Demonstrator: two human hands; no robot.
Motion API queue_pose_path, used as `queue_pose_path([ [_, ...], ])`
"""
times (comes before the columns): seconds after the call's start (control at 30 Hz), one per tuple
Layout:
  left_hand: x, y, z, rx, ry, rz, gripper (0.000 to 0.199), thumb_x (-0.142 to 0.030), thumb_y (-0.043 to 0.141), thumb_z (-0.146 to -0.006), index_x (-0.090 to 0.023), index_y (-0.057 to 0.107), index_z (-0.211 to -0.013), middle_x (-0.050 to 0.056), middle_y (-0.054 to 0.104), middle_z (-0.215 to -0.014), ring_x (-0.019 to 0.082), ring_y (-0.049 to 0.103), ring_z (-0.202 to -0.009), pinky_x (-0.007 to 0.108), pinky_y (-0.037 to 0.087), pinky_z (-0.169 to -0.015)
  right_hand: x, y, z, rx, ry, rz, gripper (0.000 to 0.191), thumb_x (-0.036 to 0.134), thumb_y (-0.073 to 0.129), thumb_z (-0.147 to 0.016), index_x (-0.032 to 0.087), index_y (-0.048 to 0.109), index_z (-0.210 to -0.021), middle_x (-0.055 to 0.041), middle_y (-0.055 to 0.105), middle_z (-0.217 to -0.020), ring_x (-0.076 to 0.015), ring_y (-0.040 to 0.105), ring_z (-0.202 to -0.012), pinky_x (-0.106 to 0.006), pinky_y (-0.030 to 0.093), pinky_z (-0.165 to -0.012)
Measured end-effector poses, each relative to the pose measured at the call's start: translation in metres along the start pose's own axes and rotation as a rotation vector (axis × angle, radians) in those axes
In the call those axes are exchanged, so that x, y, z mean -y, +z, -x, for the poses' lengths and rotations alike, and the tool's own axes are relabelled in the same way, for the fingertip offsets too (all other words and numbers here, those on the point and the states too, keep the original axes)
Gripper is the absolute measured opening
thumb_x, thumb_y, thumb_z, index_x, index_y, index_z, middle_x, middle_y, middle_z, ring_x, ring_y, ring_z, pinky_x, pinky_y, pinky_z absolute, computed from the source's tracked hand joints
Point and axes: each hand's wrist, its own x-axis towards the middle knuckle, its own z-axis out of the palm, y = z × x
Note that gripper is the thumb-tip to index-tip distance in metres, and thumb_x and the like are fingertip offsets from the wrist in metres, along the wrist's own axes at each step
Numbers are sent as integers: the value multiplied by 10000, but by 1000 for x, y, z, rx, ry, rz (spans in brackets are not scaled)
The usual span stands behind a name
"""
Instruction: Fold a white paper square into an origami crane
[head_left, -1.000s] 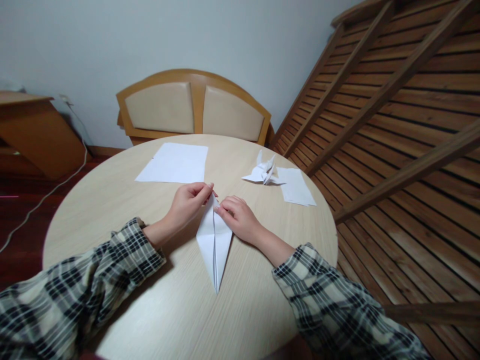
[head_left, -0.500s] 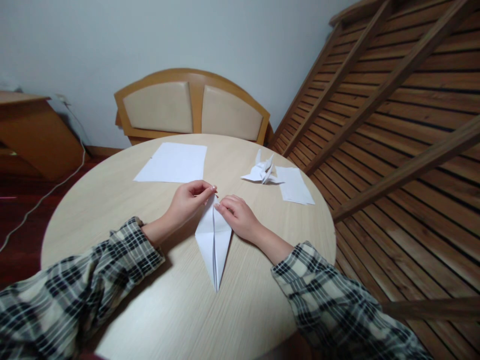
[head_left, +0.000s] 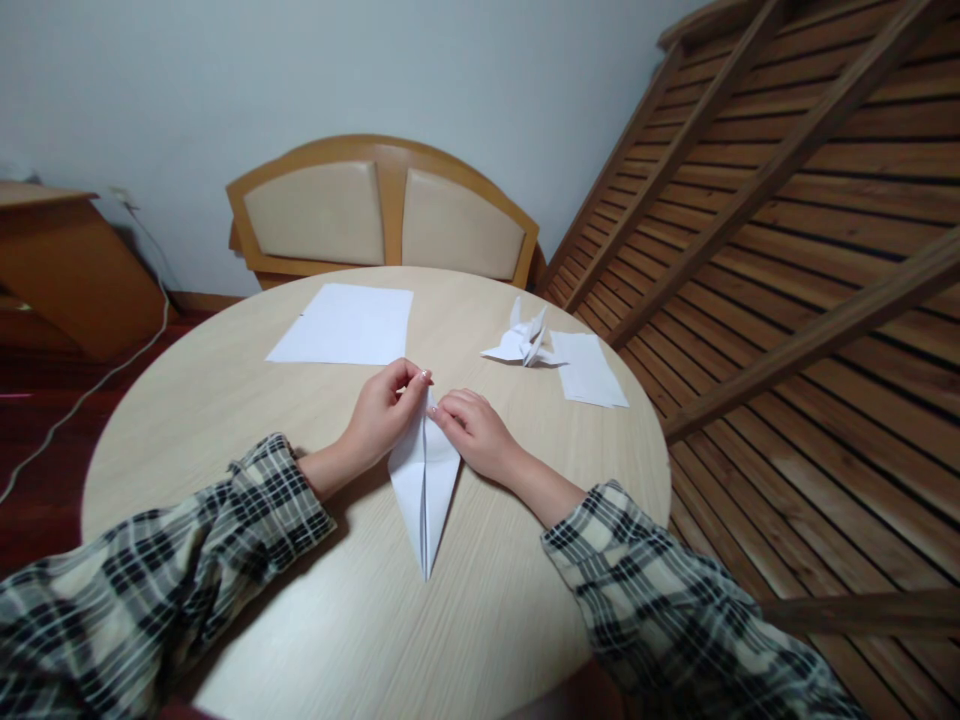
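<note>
A white folded paper (head_left: 424, 480), shaped like a long diamond with a slit down its middle, lies on the round table (head_left: 300, 620) with its lower point towards me. My left hand (head_left: 386, 410) pinches the far tip from the left, thumb and fingers pressed together. From the right, my right hand (head_left: 476, 430) grips the upper right edge just below that tip, its fingers curled. Both hands hide part of the paper's far end, and their fingertips are close together.
White paper sheets (head_left: 343, 325) lie at the back left of the table. Folded white paper figures (head_left: 525, 340) stand at the back right beside smaller sheets (head_left: 592, 370). Beyond are a headboard (head_left: 394, 215), a slatted wooden frame (head_left: 765, 250) and a desk (head_left: 67, 270).
The folded paper's lower point has shifted slightly left. My left hand has turned a little and covers more of the paper's upper left edge. My right hand has hardly moved.
</note>
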Motion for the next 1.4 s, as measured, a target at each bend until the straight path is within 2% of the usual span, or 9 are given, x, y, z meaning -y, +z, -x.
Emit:
queue_pose_path([
  [0.13, 3, -2, -3, 33, -53, 60, 269, -371, 608, -900, -192, 584, -701, 7, 579, -669, 142, 503, -618, 276, 420, -590, -2, 1, 0, -10, 7, -41, 404, 402, 411, -1057, 228, 446, -694, -13, 567, -773, -176, 535, -824, -347, 400, -807],
  [0.3, 11, -8, -11, 121, -155, 146, 434, -559, 536, -944, -192, 643, -737, 56, 642, -721, 176, 565, -652, 296, 449, -587, -5, 0, 0, -40, -5, -96, 391, 388, 418, -1056, 230, 455, -701, -13, 566, -767, -177, 542, -804, -345, 412, -794],
  [0.37, 13, -9, -11, 158, -130, 132, 414, -552, 587, -912, -190, 635, -719, 43, 628, -697, 166, 551, -637, 290, 443, -584, -6, 0, 0, -48, -1, -93, 387, 385, 412, -1058, 229, 457, -707, -14, 565, -768, -175, 538, -793, -342, 415, -782],
  [0.5, 15, -9, -11, 243, -50, 73, 283, -433, 710, -815, -173, 647, -722, 11, 609, -687, 140, 522, -644, 270, 422, -605, -11, 2, 1, -46, 1, -73, 347, 358, 416, -1058, 221, 505, -752, -17, 577, -783, -174, 540, -803, -340, 418, -782],
  [0.7, 13, -8, -9, 239, -78, 76, 259, -395, 700, -805, -160, 649, -708, 9, 603, -681, 134, 514, -647, 267, 409, -607, -12, 2, 1, -58, 10, -76, 339, 336, 431, -1049, 221, 511, -740, -11, 570, -774, -170, 530, -794, -339, 406, -777],
  [0.93, 13, -5, -6, 183, -136, 146, 262, -389, 715, -788, -167, 612, -694, -4, 569, -661, 123, 478, -610, 252, 373, -553, -4, -1, 1, -101, 65, -131, 308, 357, 556, -969, 225, 459, -709, 11, 538, -751, -160, 501, -755, -325, 390, -756],
  [1.2, 12, -2, -4, 172, -153, 132, 283, -415, 701, -782, -167, 600, -689, -10, 544, -658, 120, 458, -608, 254, 360, -563, -5, 1, 1, -99, 49, -252, 307, 336, 494, -979, 229, 447, -696, 6, 502, -734, -171, 499, -750, -332, 391, -746],
  [1.4, 11, -3, -6, 250, -128, 106, 328, -468, 657, -821, -169, 602, -697, -7, 540, -656, 126, 460, -611, 255, 367, -567, -6, 2, 0, -112, 97, -297, 299, 353, 466, -976, 232, 450, -703, 4, 491, -731, -172, 491, -741, -332, 406, -741],
])
